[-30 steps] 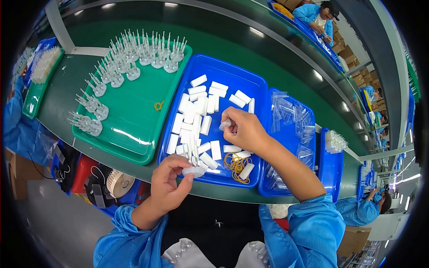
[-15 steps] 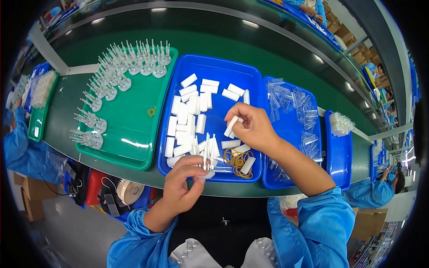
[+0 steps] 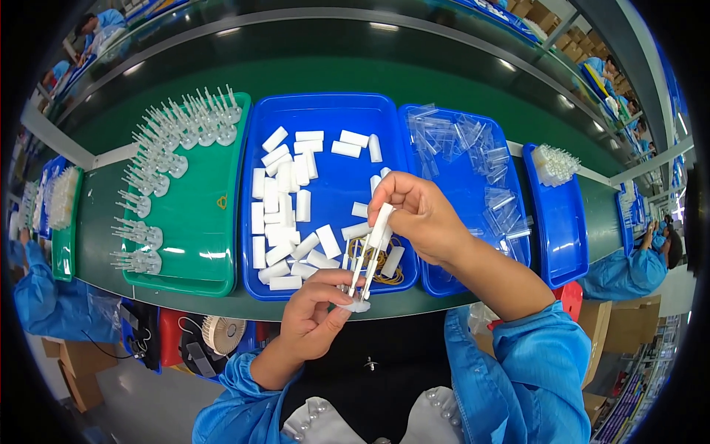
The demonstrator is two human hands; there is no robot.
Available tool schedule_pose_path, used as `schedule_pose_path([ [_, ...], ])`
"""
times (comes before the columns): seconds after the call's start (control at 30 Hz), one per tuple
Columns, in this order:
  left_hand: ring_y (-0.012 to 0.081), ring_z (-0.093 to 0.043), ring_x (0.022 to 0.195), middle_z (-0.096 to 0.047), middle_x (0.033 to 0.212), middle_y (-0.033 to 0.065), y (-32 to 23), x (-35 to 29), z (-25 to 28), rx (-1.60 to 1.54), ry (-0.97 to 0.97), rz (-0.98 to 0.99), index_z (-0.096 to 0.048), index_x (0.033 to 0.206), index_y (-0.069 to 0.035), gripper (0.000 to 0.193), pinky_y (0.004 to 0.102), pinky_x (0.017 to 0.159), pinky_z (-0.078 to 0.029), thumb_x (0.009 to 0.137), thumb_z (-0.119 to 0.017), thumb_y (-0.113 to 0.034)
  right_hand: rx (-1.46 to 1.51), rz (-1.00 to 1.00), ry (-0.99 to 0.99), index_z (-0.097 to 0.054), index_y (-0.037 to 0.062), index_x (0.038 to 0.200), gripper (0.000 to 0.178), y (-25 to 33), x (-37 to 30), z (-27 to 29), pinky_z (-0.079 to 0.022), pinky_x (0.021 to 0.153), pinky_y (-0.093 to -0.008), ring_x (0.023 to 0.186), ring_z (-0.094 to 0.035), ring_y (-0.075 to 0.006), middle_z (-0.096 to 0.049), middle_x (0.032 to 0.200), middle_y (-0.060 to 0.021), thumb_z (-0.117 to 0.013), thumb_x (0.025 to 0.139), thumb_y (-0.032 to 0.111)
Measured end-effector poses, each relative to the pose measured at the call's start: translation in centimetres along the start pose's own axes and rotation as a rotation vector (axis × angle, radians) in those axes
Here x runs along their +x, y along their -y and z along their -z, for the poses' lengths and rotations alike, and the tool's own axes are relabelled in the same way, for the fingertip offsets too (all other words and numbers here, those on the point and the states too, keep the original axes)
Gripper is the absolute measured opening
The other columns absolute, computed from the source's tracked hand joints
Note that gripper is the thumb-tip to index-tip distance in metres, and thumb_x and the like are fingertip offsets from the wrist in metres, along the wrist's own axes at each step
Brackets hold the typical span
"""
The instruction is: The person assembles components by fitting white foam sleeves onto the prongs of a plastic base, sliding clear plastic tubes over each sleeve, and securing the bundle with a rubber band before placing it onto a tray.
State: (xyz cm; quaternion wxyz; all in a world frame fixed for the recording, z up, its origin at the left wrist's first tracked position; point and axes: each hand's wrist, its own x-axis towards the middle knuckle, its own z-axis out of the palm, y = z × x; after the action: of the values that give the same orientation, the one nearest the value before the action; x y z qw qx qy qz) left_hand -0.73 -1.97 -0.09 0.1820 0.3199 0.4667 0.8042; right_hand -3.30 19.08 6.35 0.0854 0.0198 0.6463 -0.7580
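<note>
My left hand (image 3: 314, 318) pinches the rim of a round clear plastic base (image 3: 359, 305), whose several thin pins point upward. My right hand (image 3: 421, 218) grips a small white cylinder (image 3: 380, 226) between thumb and fingers. The cylinder is tilted and its lower end meets the tops of the pins; whether a pin has entered it I cannot make out. Both hands are over the near edge of a blue tray (image 3: 333, 111), where many loose white cylinders (image 3: 284, 177) lie. Yellow rubber bands (image 3: 392, 270) rest in that tray's near right corner, partly behind the pins.
A green tray (image 3: 194, 255) on the left carries a curved row of pinned bases (image 3: 151, 183) and a rubber band. To the right, another blue tray (image 3: 451, 189) contains clear plastic pieces (image 3: 436, 140). Farther right, a narrow blue tray (image 3: 560, 229) bears a pale pronged cluster (image 3: 555, 166).
My right hand has brought the white cylinder from above the tray toward me, onto the pin tops. The left hand still holds the base. The whole view has shifted slightly, moving the trays leftward.
</note>
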Motion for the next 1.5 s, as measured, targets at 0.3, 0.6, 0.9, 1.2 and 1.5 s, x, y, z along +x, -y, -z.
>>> schedule_pose_path([
  [0.3, 0.0213, -0.053, 0.103, -0.050, 0.115, 0.0190, 0.4, 0.1, -0.4, -0.049, -0.034, 0.003, -0.049, 0.101, -0.003, 0.017, 0.0341, 0.089, -0.043, 0.086, -0.051, 0.004, 0.173, -0.033, 0.012, -0.054, 0.0018, 0.090, 0.023, -0.1, -0.8, 0.3, -0.043, 0.064, -0.0225, 0.073, -0.057, -0.0104, -0.062, 0.082, -0.0072, -0.041, 0.072, -0.006],
  [0.6, 0.0110, -0.050, 0.077, -0.052, 0.113, 0.0177, 0.7, 0.2, -0.5, -0.215, -0.111, 0.135, -0.046, 0.102, -0.006, 0.016, 0.0240, 0.065, -0.042, 0.088, -0.052, -0.001, -0.004, 0.016, 0.080, -0.053, -0.0005, 0.088, 0.019, -0.5, -1.7, 0.5, -0.047, 0.068, -0.0237, 0.075, -0.060, -0.0108, -0.062, 0.082, -0.0090, -0.042, 0.074, -0.008],
  [0.9, 0.0112, -0.049, 0.073, -0.052, 0.112, 0.0167, 1.0, 0.6, -0.9, -0.350, -0.177, 0.175, -0.046, 0.101, -0.007, 0.017, 0.0232, 0.059, -0.039, 0.087, -0.054, -0.002, -0.110, -0.017, 0.024, -0.051, 0.0004, 0.093, 0.021, -0.8, -2.5, 0.0, -0.048, 0.076, -0.0255, 0.084, -0.061, -0.0125, -0.062, 0.090, -0.0086, -0.048, 0.075, -0.008],
  [1.2, 0.0242, -0.061, 0.085, -0.051, 0.106, 0.0121, 1.2, 0.3, -1.1, -0.321, -0.292, 0.131, -0.043, 0.100, -0.008, 0.021, 0.0276, 0.055, -0.046, 0.085, -0.056, -0.002, 0.083, -0.042, -0.032, -0.060, -0.0052, 0.097, 0.016, -1.2, -3.3, 0.0, -0.049, 0.069, -0.0196, 0.083, -0.063, -0.0112, -0.066, 0.092, -0.0125, -0.059, 0.082, 0.001],
  [1.5, 0.0190, -0.057, 0.085, -0.055, 0.103, 0.0121, 1.1, 0.2, -1.2, -0.478, -0.269, 0.198, -0.045, 0.103, -0.006, 0.018, 0.0271, 0.061, -0.045, 0.087, -0.055, -0.002, -0.029, 0.112, 0.082, -0.062, -0.0025, 0.101, 0.022, -2.3, -3.5, 0.3, -0.051, 0.074, -0.0225, 0.087, -0.064, -0.0142, -0.065, 0.097, -0.0114, -0.065, 0.080, 0.000],
])
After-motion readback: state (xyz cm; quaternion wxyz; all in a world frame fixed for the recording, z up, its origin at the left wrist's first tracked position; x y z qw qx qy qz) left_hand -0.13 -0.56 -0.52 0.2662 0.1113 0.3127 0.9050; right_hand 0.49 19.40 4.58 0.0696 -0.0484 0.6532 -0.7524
